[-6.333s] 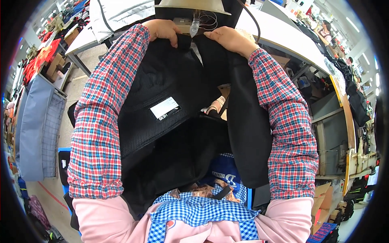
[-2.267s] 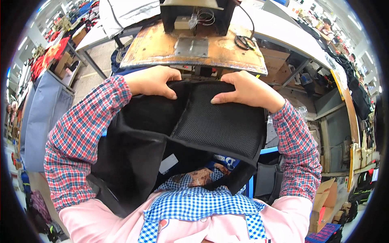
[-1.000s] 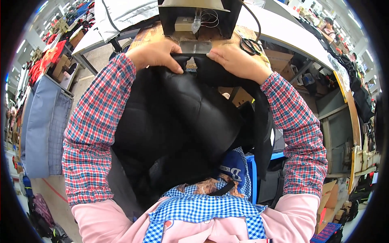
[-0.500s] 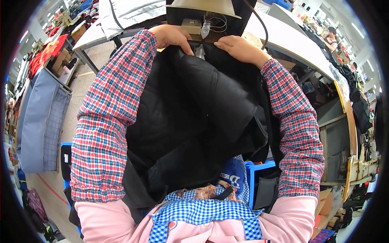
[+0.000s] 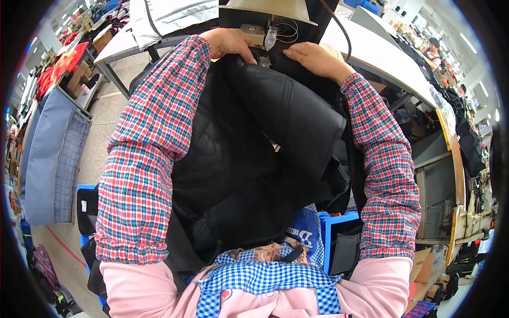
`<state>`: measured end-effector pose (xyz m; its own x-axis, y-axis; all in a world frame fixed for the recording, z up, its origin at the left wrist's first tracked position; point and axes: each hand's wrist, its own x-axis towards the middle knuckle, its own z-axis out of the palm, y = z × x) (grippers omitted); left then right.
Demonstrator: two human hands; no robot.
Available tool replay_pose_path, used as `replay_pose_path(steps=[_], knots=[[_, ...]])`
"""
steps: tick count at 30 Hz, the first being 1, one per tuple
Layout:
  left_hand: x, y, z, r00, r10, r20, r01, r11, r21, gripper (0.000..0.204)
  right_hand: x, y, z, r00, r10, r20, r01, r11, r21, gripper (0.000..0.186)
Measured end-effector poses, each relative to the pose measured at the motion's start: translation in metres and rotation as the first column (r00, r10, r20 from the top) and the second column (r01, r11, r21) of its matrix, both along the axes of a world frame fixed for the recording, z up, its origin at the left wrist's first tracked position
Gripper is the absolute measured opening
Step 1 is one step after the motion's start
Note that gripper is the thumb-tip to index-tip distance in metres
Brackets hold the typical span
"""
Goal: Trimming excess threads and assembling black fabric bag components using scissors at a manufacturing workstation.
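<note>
A large black leather-like sewn piece hangs in folds between my arms, with a double row of stitching across one panel. My left hand is closed over its far edge, thumb and fingertips bent down onto the material. On the same edge, further right, my right hand is closed, its thumb on top and its other fingers partly hidden behind the piece. Just beyond both hands stands a dark machine with a beige flared cover, a small clear fitting and thin looped wires.
Blue crates stand beside my lap at right and left, holding black pieces. White-topped tables lie at both far sides. A grey-covered rack stands left, with red goods behind it. A person is at far right.
Both hands have shifted slightly, the left one a little up and right. The black piece has moved with them, its stitched panel folding over more, and the pale tab between my hands is now hidden.
</note>
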<state>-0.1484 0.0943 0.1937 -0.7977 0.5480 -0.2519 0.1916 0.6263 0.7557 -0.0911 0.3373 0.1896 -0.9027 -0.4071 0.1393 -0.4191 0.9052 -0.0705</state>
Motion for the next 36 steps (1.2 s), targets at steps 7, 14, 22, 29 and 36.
replay_pose_path(steps=[7,14,22,29,36], knots=[[-0.006,0.005,-0.002,0.998,0.04,-0.049,-0.04,0.999,0.017,0.052,-0.01,0.002,0.003,0.995,-0.08,0.055,0.08,0.997,0.016,0.044],[-0.012,-0.001,-0.004,0.996,0.016,-0.084,-0.017,1.0,-0.007,0.05,-0.016,0.0,0.003,0.994,-0.039,0.101,0.044,0.998,-0.045,0.046],[0.016,-0.128,-0.002,0.951,0.025,-0.308,0.06,0.962,0.265,0.041,0.058,0.1,0.004,1.0,0.018,-0.02,-0.024,0.911,-0.411,0.039],[0.205,-0.146,0.002,0.839,-0.113,-0.532,0.09,0.994,-0.069,0.031,0.197,0.084,0.021,0.559,0.413,0.719,0.133,0.811,-0.57,0.033],[0.289,-0.128,0.007,0.758,-0.309,-0.575,0.23,0.951,-0.207,0.031,0.186,0.015,-0.106,0.737,0.41,0.538,-0.238,0.902,-0.36,0.06]])
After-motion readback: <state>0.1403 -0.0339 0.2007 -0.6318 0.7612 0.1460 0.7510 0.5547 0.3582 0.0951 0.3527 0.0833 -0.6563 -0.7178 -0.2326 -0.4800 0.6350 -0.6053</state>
